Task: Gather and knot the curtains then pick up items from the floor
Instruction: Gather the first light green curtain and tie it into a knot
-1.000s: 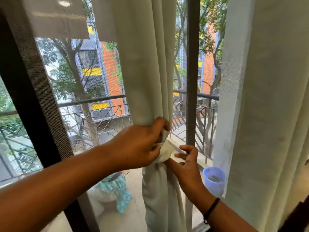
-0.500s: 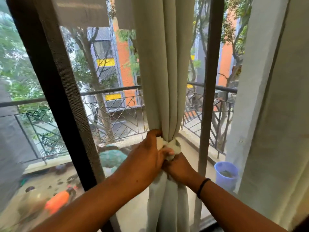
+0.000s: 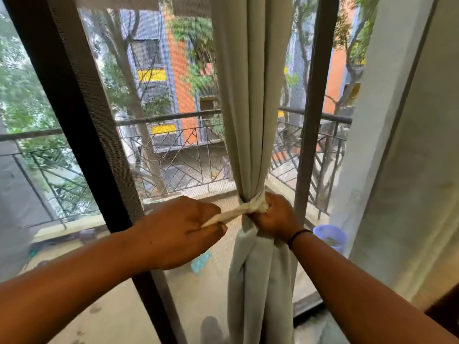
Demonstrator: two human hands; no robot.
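Left hand: fingers and thumb curled round the free end of a cream tie strip, which runs taut and twisted across to the curtain. Right hand: fist closed against the knot, holding the gathered cloth at the cinch; which strand it grips is hidden under the fingers. Curtain hangs in front of the window, between two dark frame uprights, bunched into vertical folds and pinched to a narrow waist at hand height, then flaring loose below. Handling, judged: the cloth looks soft, limp and fairly light, with no stiffness to resist gathering; the woven surface should hold a knot by friction rather than slip. The strip is thin and ropes up under tension, so it is best held near its end for pull, with the other hand bracing right at the knot, as now. Not fragile; main risk is folds escaping the cinch if tension drops. Count: one gathered curtain, one tie strip, one knot, two hands. A second pale curtain panel hangs at right, untied. One lilac bucket on the balcony behind the right wrist. Floor items indoors: none discernible in this view.
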